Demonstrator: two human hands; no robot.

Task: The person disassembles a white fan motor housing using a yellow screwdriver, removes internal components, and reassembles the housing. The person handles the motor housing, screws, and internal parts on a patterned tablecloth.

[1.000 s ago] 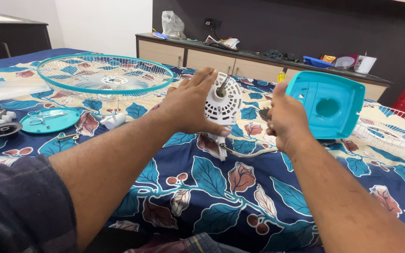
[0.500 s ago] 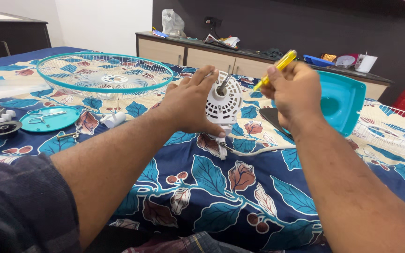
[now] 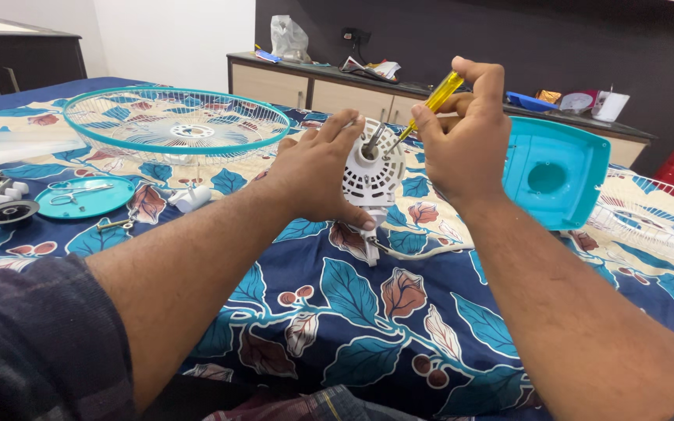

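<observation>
Left hand clamps white fan motor housing upright on floral bedsheet; right hand pinches yellow screwdriver, tip at housing face beside shaft. Keep driver square to screw, housing steady. Teal rear cover just beside right wrist, fan guard behind left hand.

I see the white fan motor housing standing tilted on the blue floral bedspread, slotted vents round its face and a steel shaft sticking up from the centre. The yellow-handled screwdriver slants down, its thin tip at the housing's face just beside the shaft.
</observation>
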